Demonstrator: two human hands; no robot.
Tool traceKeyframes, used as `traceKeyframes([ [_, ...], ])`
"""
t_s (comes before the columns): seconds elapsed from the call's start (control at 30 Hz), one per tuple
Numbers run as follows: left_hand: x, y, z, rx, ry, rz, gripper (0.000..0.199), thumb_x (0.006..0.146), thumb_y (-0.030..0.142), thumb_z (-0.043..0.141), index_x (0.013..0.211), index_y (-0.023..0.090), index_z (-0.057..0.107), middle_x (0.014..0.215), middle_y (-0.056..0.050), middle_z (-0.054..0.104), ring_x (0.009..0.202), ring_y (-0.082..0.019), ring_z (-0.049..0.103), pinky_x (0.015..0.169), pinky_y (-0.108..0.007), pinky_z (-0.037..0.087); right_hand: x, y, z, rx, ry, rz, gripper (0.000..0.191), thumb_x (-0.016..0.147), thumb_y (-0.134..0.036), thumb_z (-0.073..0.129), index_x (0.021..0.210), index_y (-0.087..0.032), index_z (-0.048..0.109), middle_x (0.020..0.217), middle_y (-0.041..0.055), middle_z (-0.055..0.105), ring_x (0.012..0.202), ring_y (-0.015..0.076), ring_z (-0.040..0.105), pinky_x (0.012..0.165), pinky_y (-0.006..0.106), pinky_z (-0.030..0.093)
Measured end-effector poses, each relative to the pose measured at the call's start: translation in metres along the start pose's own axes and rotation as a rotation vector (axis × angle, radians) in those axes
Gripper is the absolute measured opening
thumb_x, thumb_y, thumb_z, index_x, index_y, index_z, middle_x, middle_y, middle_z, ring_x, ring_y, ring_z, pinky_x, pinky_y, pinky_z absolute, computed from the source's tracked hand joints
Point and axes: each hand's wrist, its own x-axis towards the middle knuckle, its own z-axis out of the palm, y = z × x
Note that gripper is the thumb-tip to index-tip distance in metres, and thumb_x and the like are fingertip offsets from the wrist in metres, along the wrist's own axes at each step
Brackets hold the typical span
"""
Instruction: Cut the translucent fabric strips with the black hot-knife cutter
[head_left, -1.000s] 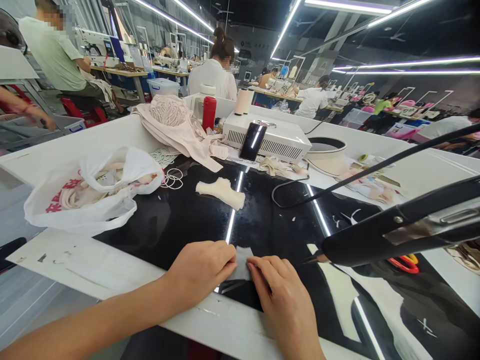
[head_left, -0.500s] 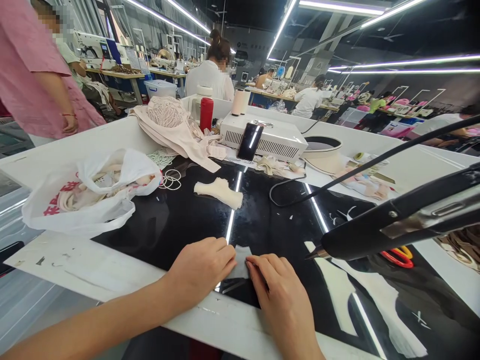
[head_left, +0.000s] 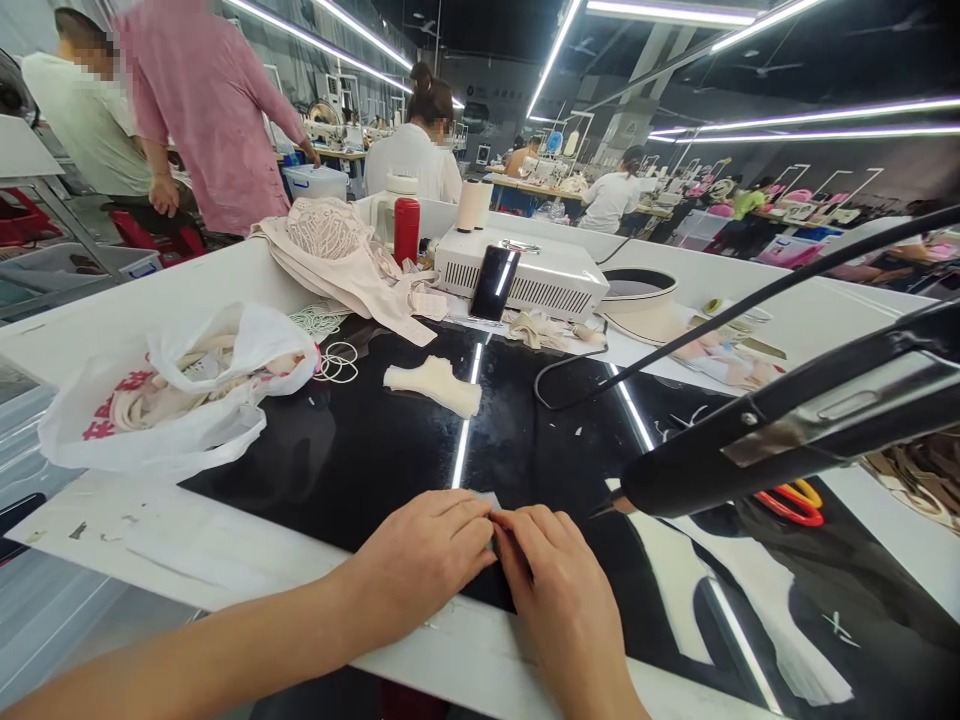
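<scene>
Close to the near edge of the black sheet (head_left: 360,450), my left hand (head_left: 431,550) and my right hand (head_left: 570,580) meet fingertip to fingertip. Between them is a small grey piece of fabric (head_left: 491,499), mostly covered by my left fingers; only its top corner shows. Both hands are closed in a pinch on it. Further up the sheet lies a cream fabric piece (head_left: 433,385). Two more pale cut pieces (head_left: 671,580) lie right of my right hand.
A black pole-like tool (head_left: 750,450) with a pointed tip reaches in from the right, above red-and-orange-handled scissors (head_left: 791,503). At left sits a white plastic bag (head_left: 180,440). A phone (head_left: 495,282) leans on a white box (head_left: 555,270). A person in pink (head_left: 206,120) stands beyond.
My left hand has slid right over the grey fabric, up against my right fingertips. The person in pink has moved right, beside the plastic bin.
</scene>
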Motion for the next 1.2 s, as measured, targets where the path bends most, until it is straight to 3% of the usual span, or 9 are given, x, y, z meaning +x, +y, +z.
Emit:
traceKeyframes([
  [0.43, -0.003, 0.0, 0.003, -0.008, 0.004, 0.02, 0.027, 0.109, 0.024, 0.044, 0.113, 0.009, 0.066, 0.12, -0.01, 0.074, 0.115, -0.021, 0.069, 0.103, -0.035, 0.056, -0.005, 0.001, -0.001, -0.007, 0.005, 0.015, 0.029, 0.107, -0.022, 0.04, 0.099, -0.02, 0.068, 0.079, 0.0042, 0.066, 0.067, 0.0191, 0.057, 0.063, 0.034, 0.043],
  [0.57, -0.002, 0.0, 0.003, -0.042, 0.018, 0.018, 0.024, 0.107, 0.023, 0.047, 0.114, 0.009, 0.065, 0.121, -0.009, 0.073, 0.116, -0.02, 0.069, 0.104, -0.034, 0.057, -0.011, 0.008, -0.004, -0.008, 0.03, 0.014, 0.027, 0.106, -0.024, 0.042, 0.103, -0.019, 0.068, 0.09, 0.007, 0.071, 0.078, 0.0213, 0.064, 0.071, 0.037, 0.048],
  [0.7, -0.003, 0.0, 0.003, -0.058, 0.008, 0.02, 0.021, 0.106, 0.022, 0.048, 0.112, 0.01, 0.065, 0.123, -0.01, 0.073, 0.117, -0.021, 0.068, 0.103, -0.035, 0.058, -0.014, 0.016, -0.024, -0.023, 0.145, 0.023, 0.02, 0.104, -0.03, 0.051, 0.109, -0.021, 0.068, 0.102, 0.0077, 0.072, 0.092, 0.0232, 0.067, 0.085, 0.039, 0.05],
  [0.8, -0.004, 0.0, 0.004, -0.075, -0.001, 0.014, 0.019, 0.106, 0.022, 0.049, 0.111, 0.012, 0.065, 0.125, -0.01, 0.072, 0.119, -0.02, 0.068, 0.103, -0.035, 0.059, -0.014, 0.02, -0.046, -0.044, 0.287, 0.16, 0.017, 0.102, -0.035, 0.056, 0.104, -0.025, 0.069, 0.098, 0.0067, 0.07, 0.091, 0.0243, 0.065, 0.085, 0.039, 0.049],
  [0.87, -0.004, 0.0, 0.006, -0.076, 0.005, 0.019, 0.018, 0.106, 0.022, 0.05, 0.11, 0.012, 0.065, 0.124, -0.01, 0.072, 0.12, -0.02, 0.067, 0.105, -0.035, 0.058, -0.013, 0.023, -0.059, -0.049, 0.418, 0.391, 0.02, 0.098, -0.043, 0.06, 0.094, -0.026, 0.068, 0.091, 0.0061, 0.066, 0.086, 0.0254, 0.062, 0.084, 0.042, 0.048],
  [0.97, -0.005, -0.001, 0.008, -0.07, 0.017, 0.033, 0.02, 0.107, 0.022, 0.048, 0.11, 0.011, 0.065, 0.124, -0.01, 0.072, 0.119, -0.02, 0.067, 0.104, -0.034, 0.058, -0.007, 0.034, -0.072, 0.129, 0.587, 0.683, 0.034, 0.085, -0.054, 0.074, 0.105, -0.028, 0.065, 0.096, 0.0053, 0.059, 0.09, 0.0271, 0.058, 0.091, 0.047, 0.047],
  [1.03, -0.005, -0.001, 0.009, -0.074, 0.019, 0.035, 0.022, 0.107, 0.021, 0.047, 0.113, 0.009, 0.065, 0.125, -0.01, 0.072, 0.119, -0.02, 0.067, 0.104, -0.034, 0.058, 0.001, 0.044, -0.077, 0.383, 0.614, 0.631, 0.067, 0.075, -0.053, 0.082, 0.132, -0.032, 0.053, 0.117, 0.0075, 0.057, 0.108, 0.0304, 0.057, 0.098, 0.051, 0.047],
  [1.1, -0.005, -0.001, 0.01, -0.083, 0.018, 0.038, 0.022, 0.107, 0.019, 0.047, 0.115, 0.009, 0.064, 0.126, -0.01, 0.072, 0.121, -0.021, 0.067, 0.105, -0.034, 0.058, 0.014, 0.051, -0.082, 0.577, 0.55, 0.513, 0.087, 0.074, -0.052, 0.083, 0.147, -0.038, 0.037, 0.137, 0.0087, 0.052, 0.126, 0.0316, 0.053, 0.102, 0.051, 0.046],
  [1.2, -0.006, -0.002, 0.012, -0.094, 0.006, 0.038, 0.021, 0.107, 0.018, 0.047, 0.116, 0.01, 0.064, 0.127, -0.01, 0.071, 0.122, -0.021, 0.066, 0.105, -0.035, 0.058, 0.037, 0.053, -0.089, 0.718, 0.521, 0.442, 0.079, 0.079, -0.048, 0.078, 0.147, -0.041, 0.038, 0.137, 0.0074, 0.056, 0.13, 0.0301, 0.054, 0.102, 0.05, 0.049],
])
